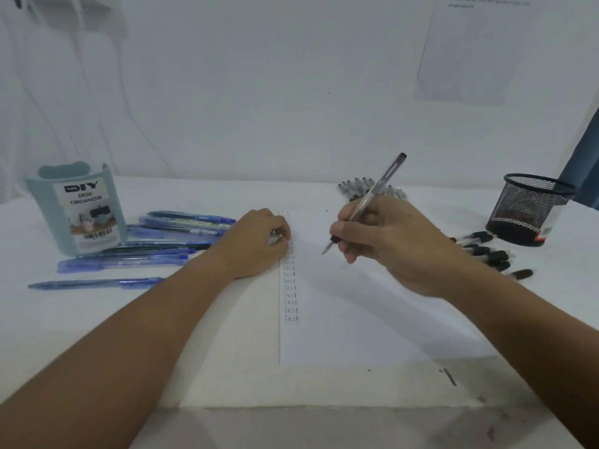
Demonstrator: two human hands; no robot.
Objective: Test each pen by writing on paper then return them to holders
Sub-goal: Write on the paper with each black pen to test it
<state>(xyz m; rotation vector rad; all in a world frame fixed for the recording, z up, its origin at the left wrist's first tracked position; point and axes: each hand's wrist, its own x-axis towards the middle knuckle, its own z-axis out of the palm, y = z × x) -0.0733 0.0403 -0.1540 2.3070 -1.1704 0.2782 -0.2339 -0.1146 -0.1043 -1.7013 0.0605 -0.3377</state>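
The pen [366, 202] is pinched by the right hand [385, 244], tip angled down-left just above the paper [356, 319]. The paper's left edge is pressed by the left hand [256, 244], fingers curled, nothing held.

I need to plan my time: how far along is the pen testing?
Done: a column of "Test" words runs down the white paper. In hand: the right hand grips a clear black-ink pen, tip just above the sheet. Left: blue pens and black-capped pens lie loose; the black mesh holder looks empty.
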